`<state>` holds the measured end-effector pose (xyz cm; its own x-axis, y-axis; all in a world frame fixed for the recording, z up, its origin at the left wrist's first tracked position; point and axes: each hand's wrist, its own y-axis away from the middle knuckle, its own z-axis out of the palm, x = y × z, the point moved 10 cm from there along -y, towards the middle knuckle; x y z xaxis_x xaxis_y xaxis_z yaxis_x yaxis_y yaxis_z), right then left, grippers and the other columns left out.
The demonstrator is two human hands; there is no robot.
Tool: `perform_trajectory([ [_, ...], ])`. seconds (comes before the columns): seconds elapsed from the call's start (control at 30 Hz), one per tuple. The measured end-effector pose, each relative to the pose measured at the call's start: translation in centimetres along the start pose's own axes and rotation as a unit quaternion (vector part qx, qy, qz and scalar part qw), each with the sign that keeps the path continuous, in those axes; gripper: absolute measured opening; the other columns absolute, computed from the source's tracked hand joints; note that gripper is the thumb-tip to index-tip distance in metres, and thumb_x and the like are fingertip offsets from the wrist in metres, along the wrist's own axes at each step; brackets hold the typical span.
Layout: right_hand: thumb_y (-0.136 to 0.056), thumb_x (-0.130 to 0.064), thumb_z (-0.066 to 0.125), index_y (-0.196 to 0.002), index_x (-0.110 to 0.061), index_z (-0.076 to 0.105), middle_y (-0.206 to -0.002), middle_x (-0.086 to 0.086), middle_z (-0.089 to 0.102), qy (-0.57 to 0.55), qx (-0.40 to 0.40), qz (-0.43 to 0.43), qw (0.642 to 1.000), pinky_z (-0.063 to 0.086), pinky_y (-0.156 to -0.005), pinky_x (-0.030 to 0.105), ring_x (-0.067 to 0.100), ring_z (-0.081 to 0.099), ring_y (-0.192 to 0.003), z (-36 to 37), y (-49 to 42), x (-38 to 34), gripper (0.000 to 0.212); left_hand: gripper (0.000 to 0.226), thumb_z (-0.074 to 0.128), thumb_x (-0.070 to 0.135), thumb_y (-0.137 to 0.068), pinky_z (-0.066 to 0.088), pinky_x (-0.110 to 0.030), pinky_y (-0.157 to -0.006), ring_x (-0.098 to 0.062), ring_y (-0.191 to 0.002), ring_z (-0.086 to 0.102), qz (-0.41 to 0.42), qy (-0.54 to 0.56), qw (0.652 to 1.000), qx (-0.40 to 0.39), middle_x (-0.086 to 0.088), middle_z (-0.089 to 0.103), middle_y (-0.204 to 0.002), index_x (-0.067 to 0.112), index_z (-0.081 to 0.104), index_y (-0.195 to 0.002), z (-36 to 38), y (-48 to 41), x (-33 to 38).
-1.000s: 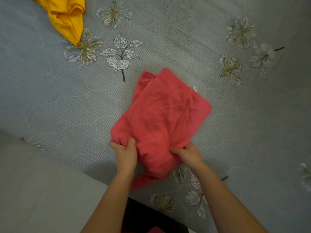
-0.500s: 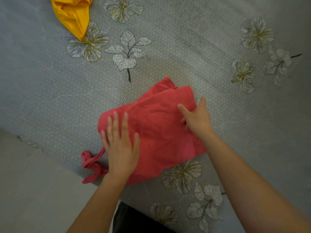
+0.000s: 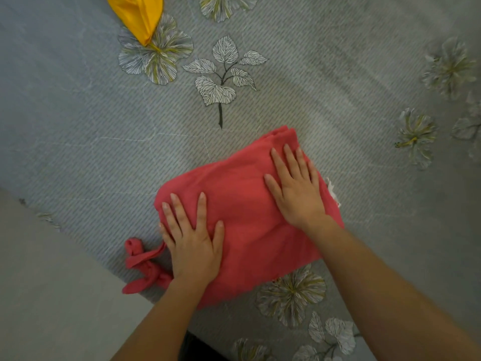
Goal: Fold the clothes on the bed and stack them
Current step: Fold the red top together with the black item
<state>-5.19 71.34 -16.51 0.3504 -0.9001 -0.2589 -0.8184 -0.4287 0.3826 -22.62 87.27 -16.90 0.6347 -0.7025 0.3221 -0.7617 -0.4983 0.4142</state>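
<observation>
Red fabric, a folded garment (image 3: pixel 250 217), lies in a thick bundle near the bed's front edge, its knotted tie (image 3: pixel 141 267) trailing left. Both hands press flat on it, fingers straight, gripping nothing: left hand (image 3: pixel 194 246) nearer, right hand (image 3: pixel 296 188) farther. Grey floral bedsheet (image 3: pixel 325 82) spreads beyond; yellow cloth (image 3: pixel 138 14) lies far left.

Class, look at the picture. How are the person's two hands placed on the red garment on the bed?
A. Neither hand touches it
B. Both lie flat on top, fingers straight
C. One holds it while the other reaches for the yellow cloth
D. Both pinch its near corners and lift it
B: the left hand and the right hand both rest palm-down with straight fingers on the folded red garment.
</observation>
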Motion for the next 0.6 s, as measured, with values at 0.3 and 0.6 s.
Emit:
perform_trajectory([
  [0.3,-0.101,-0.046,0.022,-0.151,-0.037,0.014,-0.161,-0.005,0.006,-0.057,-0.038,0.004,0.998,0.0,-0.118,0.038,0.016,0.0,-0.148,-0.9,-1.0,0.5,0.051,0.067,0.013,0.068,-0.086,-0.015,-0.047,-0.111,-0.017,-0.139,-0.034,0.014,0.029,0.999,-0.026,-0.003,-0.026,-0.156,0.05,-0.016,-0.144,0.1,-0.5,-0.1],
  [0.6,-0.075,-0.051,0.071,-0.129,-0.011,0.051,-0.122,0.008,0.055,-0.31,0.019,0.282,0.908,0.043,-0.102,0.042,0.026,0.054,-0.115,-0.7,6.1,9.0,0.07,0.081,0.03,0.07,-0.088,0.001,-0.058,-0.112,-0.035,-0.145,0.001,-0.207,0.122,0.97,-0.031,-0.014,0.005,-0.159,0.037,-0.01,-0.149,-1.9,3.2,-5.1],
])
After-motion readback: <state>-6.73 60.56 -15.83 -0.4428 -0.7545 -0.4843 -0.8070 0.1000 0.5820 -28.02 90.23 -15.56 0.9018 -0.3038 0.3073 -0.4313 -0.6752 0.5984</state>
